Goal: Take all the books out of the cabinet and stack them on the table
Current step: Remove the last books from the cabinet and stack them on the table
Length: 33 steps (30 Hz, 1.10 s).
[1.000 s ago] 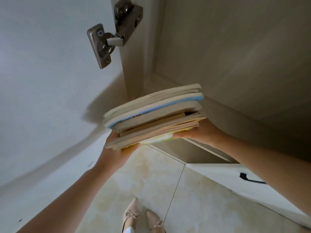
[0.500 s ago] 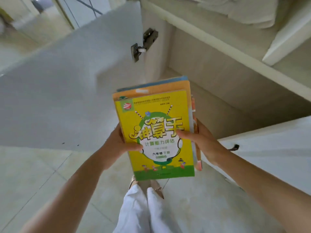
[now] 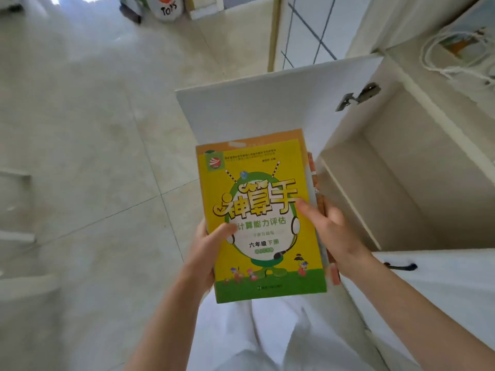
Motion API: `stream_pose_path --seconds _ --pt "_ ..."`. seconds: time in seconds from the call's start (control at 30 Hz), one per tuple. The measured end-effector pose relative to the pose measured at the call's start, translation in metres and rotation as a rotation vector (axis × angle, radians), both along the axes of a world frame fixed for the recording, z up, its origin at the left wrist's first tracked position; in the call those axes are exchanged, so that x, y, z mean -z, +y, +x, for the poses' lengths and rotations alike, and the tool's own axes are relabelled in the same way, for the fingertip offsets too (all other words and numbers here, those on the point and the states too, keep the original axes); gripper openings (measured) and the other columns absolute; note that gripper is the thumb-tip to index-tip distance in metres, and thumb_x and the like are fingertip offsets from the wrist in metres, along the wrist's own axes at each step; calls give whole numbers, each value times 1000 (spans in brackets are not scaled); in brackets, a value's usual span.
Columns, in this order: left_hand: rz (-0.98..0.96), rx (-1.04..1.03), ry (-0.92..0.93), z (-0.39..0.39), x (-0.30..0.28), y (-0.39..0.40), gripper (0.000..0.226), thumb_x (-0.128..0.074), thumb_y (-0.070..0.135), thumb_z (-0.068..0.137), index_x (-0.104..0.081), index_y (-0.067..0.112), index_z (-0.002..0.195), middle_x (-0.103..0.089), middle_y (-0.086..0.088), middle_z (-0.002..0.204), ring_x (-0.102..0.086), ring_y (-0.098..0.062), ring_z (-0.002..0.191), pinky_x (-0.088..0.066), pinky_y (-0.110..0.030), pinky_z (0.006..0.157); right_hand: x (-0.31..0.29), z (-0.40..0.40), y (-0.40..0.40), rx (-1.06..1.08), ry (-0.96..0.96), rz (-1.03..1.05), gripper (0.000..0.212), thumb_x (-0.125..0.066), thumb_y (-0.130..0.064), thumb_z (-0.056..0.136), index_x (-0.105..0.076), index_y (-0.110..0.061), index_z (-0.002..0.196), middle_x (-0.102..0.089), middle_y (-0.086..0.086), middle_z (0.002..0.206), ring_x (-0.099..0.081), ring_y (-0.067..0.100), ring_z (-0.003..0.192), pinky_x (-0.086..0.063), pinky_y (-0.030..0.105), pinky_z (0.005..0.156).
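I hold a stack of books (image 3: pixel 257 199) in front of my body, its top cover yellow and green with large cartoon lettering. My left hand (image 3: pixel 205 253) grips the stack's left edge, thumb on the cover. My right hand (image 3: pixel 330 234) grips the right edge, thumb on the cover, fingers underneath. Orange and red edges of lower books stick out on the right. The stack is outside the cabinet (image 3: pixel 401 188), whose lower compartment to the right shows no books. No table is in view.
The cabinet's white door (image 3: pixel 267 108) stands open behind the stack, with a metal hinge (image 3: pixel 357 97). A shut white door with a black handle (image 3: pixel 400 265) is at the right. White cord lies on the upper shelf (image 3: pixel 455 54). Tiled floor spreads left, a toy bag (image 3: pixel 167 8) far off.
The stack has come out of the cabinet and away from it, held in both hands. My view has swung left and down, over the floor and the open door.
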<state>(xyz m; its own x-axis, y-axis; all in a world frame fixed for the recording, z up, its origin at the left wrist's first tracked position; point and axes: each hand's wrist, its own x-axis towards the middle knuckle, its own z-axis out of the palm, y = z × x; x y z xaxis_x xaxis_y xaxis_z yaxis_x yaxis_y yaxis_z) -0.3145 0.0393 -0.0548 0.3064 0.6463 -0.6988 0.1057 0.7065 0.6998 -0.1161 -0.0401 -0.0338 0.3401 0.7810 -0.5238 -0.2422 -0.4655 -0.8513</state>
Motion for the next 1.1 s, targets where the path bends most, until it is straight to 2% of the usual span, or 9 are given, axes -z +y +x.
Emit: stream_pose_path --seconds 0.13,0.2,0.27,0.4,0.53,0.67,0.8,0.97,1.1 --pt "25 -193 44 -60 -13 -14 24 -62 10 88 -57 24 106 -77 -1 84 -74 -28 80 -59 -42 61 -11 -52 21 -179 9 -18 22 -55 -36 94 -58 -29 115 -73 -4 108 -72 16 95 -58 38 82" --pt "29 -289 58 -93 -18 -22 23 -62 10 88 -57 23 107 -77 -2 84 -73 -30 81 -59 -42 62 -14 -84 33 -297 -4 -34 30 -55 -39 92 -54 -27 119 -73 -4 109 -71 16 95 -59 40 82" --pt "36 -366 66 -123 -22 -30 24 -60 9 88 -58 21 110 -77 -5 88 -73 -31 83 -60 -43 64 -16 -114 43 -381 -9 -46 37 -55 -40 91 -51 -21 123 -73 -2 108 -72 17 92 -60 42 79" --pt "82 -561 54 -195 -28 -52 29 -58 6 89 -60 21 114 -76 -5 96 -74 -29 85 -60 -44 67 -18 -192 60 -572 -33 -67 37 -56 -38 91 -50 -20 123 -73 0 104 -74 16 84 -61 37 67" --pt "82 -735 30 -270 -33 -78 29 -57 6 89 -60 23 113 -76 -7 100 -74 -30 86 -61 -47 68 -19 -277 67 -735 -69 -86 41 -59 -37 90 -47 -21 125 -73 3 104 -74 19 84 -61 42 70" --pt "85 -885 42 -351 -38 -109 29 -57 8 89 -60 22 114 -75 -8 101 -73 -30 86 -60 -45 67 -22 -371 63 -876 -83 -95 45 -61 -38 88 -47 -23 128 -72 3 107 -73 21 87 -62 40 69" --pt "76 -1030 59 -426 -41 -139 30 -60 9 88 -58 19 116 -75 -9 100 -74 -31 85 -61 -46 67 -23 -460 58 -1012 -48 -127 45 -66 -40 83 -49 -30 124 -72 0 107 -73 22 89 -61 46 74" --pt "71 -1219 85 -495 -44 -168 25 -62 9 87 -60 23 108 -76 -9 95 -74 -30 81 -60 -44 66 -26 -550 58 -1204 -48 -128 32 -70 -32 82 -55 -34 110 -73 -3 101 -73 20 88 -60 47 77" --pt "51 -1307 96 -526 -43 -177 25 -63 11 87 -60 23 108 -77 -7 92 -74 -29 80 -60 -46 69 -27 -596 61 -1301 -78 -137 36 -71 -27 82 -55 -28 114 -74 -3 101 -73 19 87 -60 44 76"
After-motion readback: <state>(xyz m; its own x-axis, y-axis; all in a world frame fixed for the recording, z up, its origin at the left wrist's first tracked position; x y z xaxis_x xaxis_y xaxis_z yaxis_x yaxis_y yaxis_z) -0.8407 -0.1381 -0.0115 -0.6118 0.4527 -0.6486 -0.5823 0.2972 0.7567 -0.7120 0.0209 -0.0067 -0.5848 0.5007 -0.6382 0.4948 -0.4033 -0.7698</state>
